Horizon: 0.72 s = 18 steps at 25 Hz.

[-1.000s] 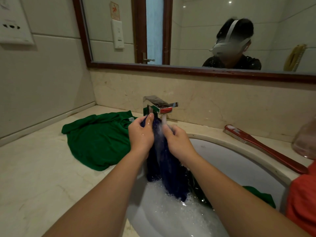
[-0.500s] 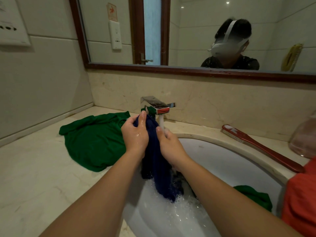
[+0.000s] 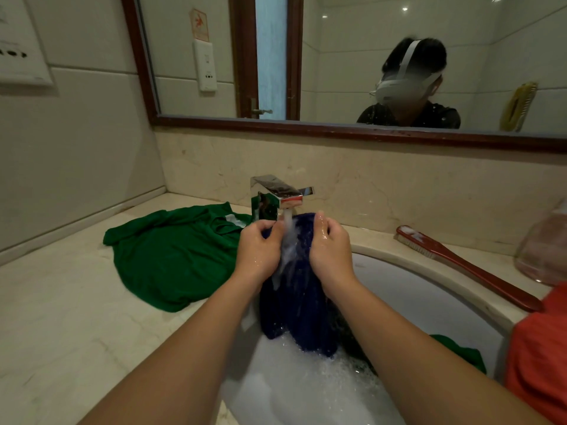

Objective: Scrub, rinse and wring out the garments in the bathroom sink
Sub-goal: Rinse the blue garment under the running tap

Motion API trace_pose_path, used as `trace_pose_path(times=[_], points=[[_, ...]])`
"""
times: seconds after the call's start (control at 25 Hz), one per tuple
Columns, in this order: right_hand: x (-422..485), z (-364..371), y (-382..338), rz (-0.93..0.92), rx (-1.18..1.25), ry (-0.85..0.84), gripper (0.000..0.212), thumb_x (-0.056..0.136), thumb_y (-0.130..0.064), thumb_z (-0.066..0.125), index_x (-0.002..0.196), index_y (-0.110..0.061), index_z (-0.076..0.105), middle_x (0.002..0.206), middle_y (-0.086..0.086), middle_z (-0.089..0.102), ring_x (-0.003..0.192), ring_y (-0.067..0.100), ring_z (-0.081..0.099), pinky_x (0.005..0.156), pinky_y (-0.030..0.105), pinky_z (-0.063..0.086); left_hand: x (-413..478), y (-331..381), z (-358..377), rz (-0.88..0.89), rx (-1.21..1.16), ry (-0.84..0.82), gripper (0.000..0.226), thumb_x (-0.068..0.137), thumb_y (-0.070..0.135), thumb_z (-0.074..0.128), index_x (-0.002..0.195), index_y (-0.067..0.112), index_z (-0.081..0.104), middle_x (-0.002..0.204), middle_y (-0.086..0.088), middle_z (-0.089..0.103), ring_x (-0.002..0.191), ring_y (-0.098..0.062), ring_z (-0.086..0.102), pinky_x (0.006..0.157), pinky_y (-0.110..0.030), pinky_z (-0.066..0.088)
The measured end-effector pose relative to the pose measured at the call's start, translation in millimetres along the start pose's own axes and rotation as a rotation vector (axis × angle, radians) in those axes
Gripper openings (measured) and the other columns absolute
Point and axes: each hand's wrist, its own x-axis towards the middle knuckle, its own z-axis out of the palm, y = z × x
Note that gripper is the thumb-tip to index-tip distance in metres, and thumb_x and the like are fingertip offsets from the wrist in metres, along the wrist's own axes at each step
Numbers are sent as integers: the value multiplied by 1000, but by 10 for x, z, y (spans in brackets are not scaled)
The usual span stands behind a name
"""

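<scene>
Head view: both hands grip the top of a navy garment [image 3: 302, 302] under the running faucet [image 3: 276, 194], the left hand [image 3: 259, 251] and right hand [image 3: 329, 251] side by side with fingers curled into the cloth and the stream falling between them. The garment hangs with its long axis near vertical (bunched top up at the spout), its lower end dipping into suds [image 3: 306, 391] in the sink [image 3: 414, 296]. A green garment [image 3: 171, 256] lies spread on the counter [image 3: 61, 317] to the left; a red-handled brush [image 3: 460, 265] rests on the right.
</scene>
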Motion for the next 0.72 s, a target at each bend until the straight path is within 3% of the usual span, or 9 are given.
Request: trace_pose_path(times=[0.12, 0.2, 0.32, 0.4, 0.56, 0.72], points=[[5, -25, 37, 13, -11, -52, 42, 107, -48, 43, 94, -15, 66, 84, 1, 68, 80, 17, 64, 72, 36, 50, 2, 17, 2, -24, -82, 34, 23, 102, 28, 59, 89, 13, 71, 78, 4, 70, 59, 5, 63, 53, -10, 45], [10, -24, 69, 26, -56, -145, 35, 101, -53, 54, 104, -21, 68, 94, -5, 72, 90, 11, 68, 82, 35, 55, 30, 24, -15, -51, -103, 37, 27, 103, 34, 57, 89, 16, 71, 79, 2, 72, 69, -5, 67, 60, -17, 49], [27, -29, 109, 40, -128, -230, 24, 97, -47, 64, 100, -25, 72, 90, -3, 76, 87, 18, 73, 86, 49, 59, 21, 37, -8, -154, -221, -52, 33, 105, 35, 53, 93, 11, 72, 85, -9, 74, 78, -23, 71, 65, -30, 55], [36, -60, 101, 46, -77, -239, 21, 101, -37, 61, 98, -22, 76, 88, 0, 78, 86, 22, 74, 84, 49, 60, -3, 47, 1, -189, -261, -93, 35, 106, 35, 51, 94, 10, 72, 87, -12, 76, 80, -26, 73, 69, -34, 58], [55, -169, 38, 27, 4, -150, 23, 102, -33, 61, 90, -21, 77, 83, 0, 77, 83, 23, 73, 76, 42, 58, 5, 7, 21, -239, -302, -150, 34, 102, 41, 57, 101, 11, 74, 96, -15, 77, 93, -35, 73, 88, -51, 59], [60, -193, -29, 9, 67, 10, 20, 99, -29, 63, 84, -22, 74, 80, -2, 74, 81, 20, 69, 73, 40, 55, -69, 103, 47, -418, -498, -289, 44, 95, 47, 66, 117, 9, 69, 108, -17, 75, 101, -34, 73, 92, -47, 58]])
